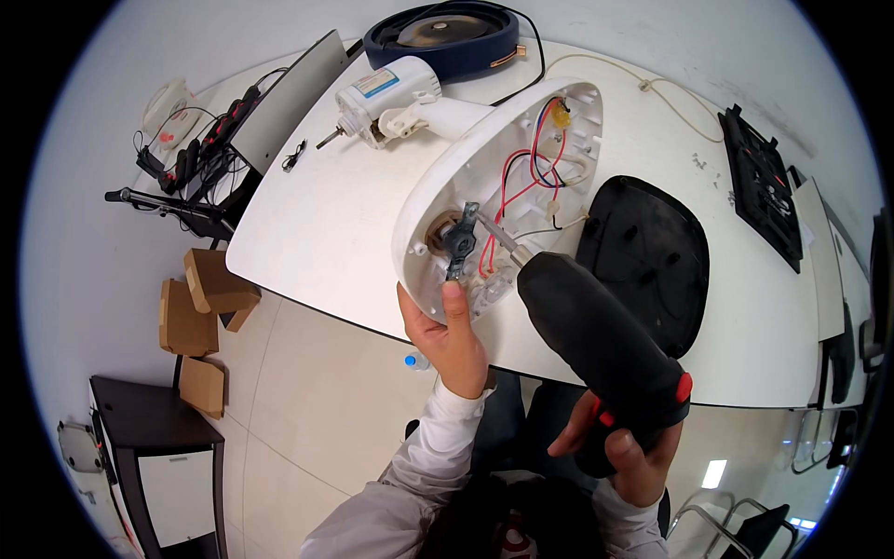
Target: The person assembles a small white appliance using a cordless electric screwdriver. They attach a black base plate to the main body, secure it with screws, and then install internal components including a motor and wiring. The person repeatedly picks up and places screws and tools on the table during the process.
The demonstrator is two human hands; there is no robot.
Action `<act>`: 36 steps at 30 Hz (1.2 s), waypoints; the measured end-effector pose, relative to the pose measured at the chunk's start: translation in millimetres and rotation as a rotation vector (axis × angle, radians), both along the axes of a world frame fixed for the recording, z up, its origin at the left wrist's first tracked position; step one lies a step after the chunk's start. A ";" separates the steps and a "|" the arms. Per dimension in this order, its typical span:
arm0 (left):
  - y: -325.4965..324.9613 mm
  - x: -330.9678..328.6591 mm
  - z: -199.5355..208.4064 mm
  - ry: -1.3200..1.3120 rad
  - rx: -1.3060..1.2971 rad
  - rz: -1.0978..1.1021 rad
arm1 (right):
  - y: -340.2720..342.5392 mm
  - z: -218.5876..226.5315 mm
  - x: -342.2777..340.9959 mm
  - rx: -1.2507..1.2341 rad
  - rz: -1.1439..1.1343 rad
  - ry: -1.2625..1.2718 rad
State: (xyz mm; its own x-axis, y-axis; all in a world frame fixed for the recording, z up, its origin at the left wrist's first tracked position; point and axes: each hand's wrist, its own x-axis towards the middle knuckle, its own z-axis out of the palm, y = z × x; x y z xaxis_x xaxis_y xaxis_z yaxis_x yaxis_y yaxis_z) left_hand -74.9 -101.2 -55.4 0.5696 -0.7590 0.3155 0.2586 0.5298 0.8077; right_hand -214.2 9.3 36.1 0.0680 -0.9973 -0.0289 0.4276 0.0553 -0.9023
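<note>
The black cover (pixel 649 265) lay off; the dark bracket (pixel 460 244) sat inside the white housing (pixel 475 168). Left fingers (pixel 454 312) pinched the housing's rim; right fingers (pixel 626 450) wrapped the power screwdriver (pixel 596 326).

The person has one left hand (pixel 451 343) and one right hand (pixel 644 466); there are one cordless screwdriver (pixel 596 326), one white housing (pixel 486 156), one motor (pixel 391 93), and, overlapping, apparently three or four cardboard boxes (pixel 189 319).

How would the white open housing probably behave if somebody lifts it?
The white housing looks like a rigid shell, so it should hardly bend. The motor on its neck may make that end heavy and apt to tip. The loose wires inside will probably flop.
</note>
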 end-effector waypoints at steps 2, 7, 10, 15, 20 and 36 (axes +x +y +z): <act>0.1 0.6 -2.2 -0.002 0.002 0.003 | 0.1 0.4 0.5 0.012 0.010 0.018; -0.6 0.3 -1.6 0.007 -0.007 -0.001 | -0.3 3.7 -0.2 0.039 0.000 -0.053; 0.0 -0.1 -2.1 0.010 0.001 -0.003 | 1.2 0.0 -1.0 0.033 -0.002 -0.049; 0.5 1.6 -1.1 0.003 -0.012 0.005 | 1.9 -0.3 2.4 0.037 -0.028 -0.078; -0.3 -0.1 -2.1 0.013 -0.015 -0.001 | 1.5 -2.3 -0.9 0.021 -0.013 -0.058; 0.4 0.2 -0.8 0.005 -0.003 -0.006 | 0.7 -4.1 -1.8 0.018 -0.011 -0.044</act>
State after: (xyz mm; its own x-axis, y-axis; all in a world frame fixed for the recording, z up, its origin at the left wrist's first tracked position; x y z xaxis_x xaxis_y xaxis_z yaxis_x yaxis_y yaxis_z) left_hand -74.7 -100.7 -56.2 0.5669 -0.7613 0.3148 0.2661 0.5309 0.8046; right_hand -216.0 10.0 32.0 0.0587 -0.9973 -0.0438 0.4678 0.0662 -0.8813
